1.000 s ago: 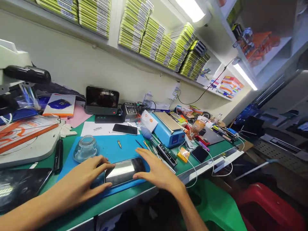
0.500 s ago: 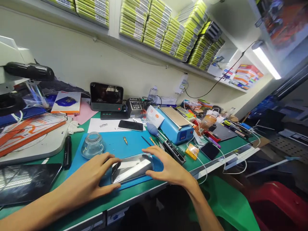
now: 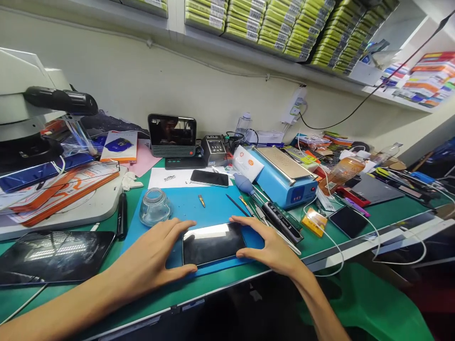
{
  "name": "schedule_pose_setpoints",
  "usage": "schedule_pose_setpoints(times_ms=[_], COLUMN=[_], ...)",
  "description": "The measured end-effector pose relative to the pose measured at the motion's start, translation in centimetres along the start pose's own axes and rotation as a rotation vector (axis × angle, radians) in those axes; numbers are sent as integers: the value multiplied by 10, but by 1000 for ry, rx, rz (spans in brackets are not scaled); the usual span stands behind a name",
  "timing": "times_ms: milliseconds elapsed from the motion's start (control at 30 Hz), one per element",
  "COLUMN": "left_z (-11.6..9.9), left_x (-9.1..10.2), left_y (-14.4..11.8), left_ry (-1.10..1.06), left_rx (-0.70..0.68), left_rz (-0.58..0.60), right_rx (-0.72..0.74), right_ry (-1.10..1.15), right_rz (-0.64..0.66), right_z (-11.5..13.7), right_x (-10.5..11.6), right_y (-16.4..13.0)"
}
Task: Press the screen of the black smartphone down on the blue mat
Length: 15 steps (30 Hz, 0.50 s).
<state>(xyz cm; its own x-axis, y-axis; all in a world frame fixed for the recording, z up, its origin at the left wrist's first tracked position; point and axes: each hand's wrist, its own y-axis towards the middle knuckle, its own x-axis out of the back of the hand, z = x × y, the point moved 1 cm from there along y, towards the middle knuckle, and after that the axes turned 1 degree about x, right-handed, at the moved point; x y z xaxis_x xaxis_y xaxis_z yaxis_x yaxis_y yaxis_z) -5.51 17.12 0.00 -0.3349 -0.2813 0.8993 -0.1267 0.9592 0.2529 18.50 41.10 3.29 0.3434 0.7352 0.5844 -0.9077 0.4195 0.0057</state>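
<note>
A black smartphone [image 3: 213,243] lies screen up on the blue work mat [image 3: 185,208] near the bench's front edge. My left hand [image 3: 156,258] grips its left end, thumb at the near corner and fingers at the far corner. Its right end is held by my right hand [image 3: 270,246] in the same way. A glass jar [image 3: 154,207] stands just beyond my left hand. Tweezers and thin tools [image 3: 249,206] lie on the mat's right edge.
A dark tablet [image 3: 53,255] lies at the left front. Behind the mat are a second phone [image 3: 209,178], a small display [image 3: 172,135] and a blue heating station [image 3: 284,177]. A microscope base [image 3: 71,208] stands left. Cables and clutter cover the right side; a green stool [image 3: 369,308] sits below.
The phone was tilted up between my hands half a second ago and now lies flat on the mat. The view has swung left and down.
</note>
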Motion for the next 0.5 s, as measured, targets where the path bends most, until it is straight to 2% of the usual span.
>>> schedule_pose_setpoints(times_ms=[300, 500], left_z=[-2, -2], left_x=[6, 12], left_y=[3, -1], left_ry=[-19, -29], left_rx=[-10, -14], left_rz=[55, 26], right_rx=[-13, -12], right_ry=[-63, -96], right_rz=[-18, -1], right_z=[0, 0], right_x=[-3, -5], right_y=[1, 2])
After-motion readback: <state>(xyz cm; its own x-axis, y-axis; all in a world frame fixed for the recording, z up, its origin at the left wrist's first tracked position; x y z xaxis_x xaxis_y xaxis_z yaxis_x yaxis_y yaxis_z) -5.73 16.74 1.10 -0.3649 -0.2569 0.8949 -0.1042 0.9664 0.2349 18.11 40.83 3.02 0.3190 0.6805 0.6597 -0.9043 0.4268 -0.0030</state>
